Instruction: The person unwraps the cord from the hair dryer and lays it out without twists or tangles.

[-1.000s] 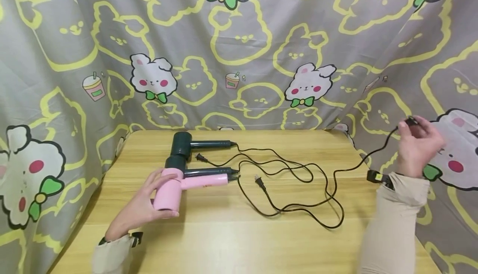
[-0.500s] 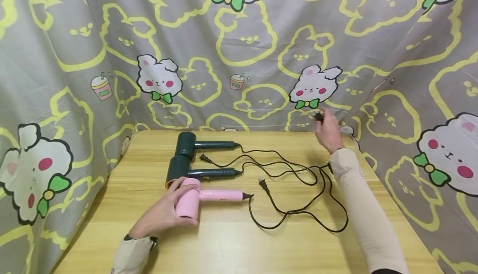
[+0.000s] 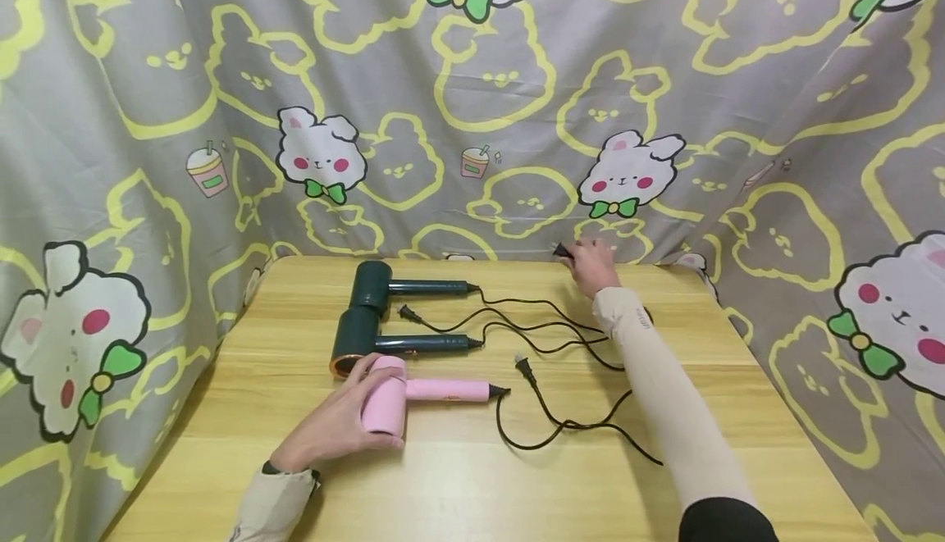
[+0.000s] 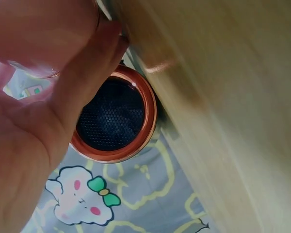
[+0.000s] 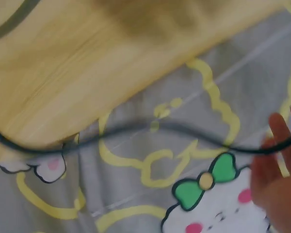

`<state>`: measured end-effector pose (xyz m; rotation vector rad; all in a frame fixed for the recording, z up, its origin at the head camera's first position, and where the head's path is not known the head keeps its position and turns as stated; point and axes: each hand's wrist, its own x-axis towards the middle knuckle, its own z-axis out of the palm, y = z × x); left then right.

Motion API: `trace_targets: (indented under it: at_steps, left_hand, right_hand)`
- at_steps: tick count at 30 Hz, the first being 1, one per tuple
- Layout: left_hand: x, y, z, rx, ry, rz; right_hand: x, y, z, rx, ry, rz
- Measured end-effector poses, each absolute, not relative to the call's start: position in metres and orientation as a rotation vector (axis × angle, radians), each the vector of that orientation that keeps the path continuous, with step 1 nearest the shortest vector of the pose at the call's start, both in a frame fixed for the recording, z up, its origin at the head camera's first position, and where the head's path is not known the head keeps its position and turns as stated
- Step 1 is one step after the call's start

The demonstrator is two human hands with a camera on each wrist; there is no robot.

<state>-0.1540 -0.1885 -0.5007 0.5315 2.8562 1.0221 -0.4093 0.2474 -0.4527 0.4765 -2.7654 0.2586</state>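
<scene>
My left hand (image 3: 328,427) grips the barrel of a pink hair dryer (image 3: 385,407), whose handle points right along the wooden table. Behind it lie two dark green hair dryers, the farther one (image 3: 372,284) and the nearer one (image 3: 358,330), handles also to the right. In the left wrist view, the nearer one's copper-coloured ring (image 4: 149,109) surrounds a dark mesh. At the table's back edge my right hand (image 3: 593,267) pinches a black plug (image 3: 563,251). Its cord (image 5: 160,125) runs in a curve from the fingers in the right wrist view. The sleeve hides part of the cords.
One loose plug (image 3: 408,313) lies between the green handles. Another plug (image 3: 524,367) rests right of the pink dryer, with looped cords (image 3: 568,425) beside it. A patterned curtain (image 3: 495,75) hangs behind and at both sides of the table (image 3: 472,485).
My right hand has carried the plug from the far right leftward to the table's back edge. The pink hair dryer has moved right and nearer in my left hand, away from the green ones.
</scene>
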Motion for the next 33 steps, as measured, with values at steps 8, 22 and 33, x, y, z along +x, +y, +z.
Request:
trace_targets:
  at_steps: [8, 22, 33]
  left_hand:
    - [-0.153, -0.186, -0.502, 0.578, 2.968, 0.841]
    - [-0.162, -0.173, -0.506, 0.564, 2.962, 0.767]
    - [-0.157, -0.185, -0.461, 0.412, 3.08, 0.655]
  right_hand:
    - [-0.41, 0.206, -0.481, 0.595, -2.864, 0.212]
    - [-0.413, 0.187, -0.495, 0.68, -3.127, 0.468]
    - [-0.359, 0.213, -0.459, 0.576, -2.827, 0.991]
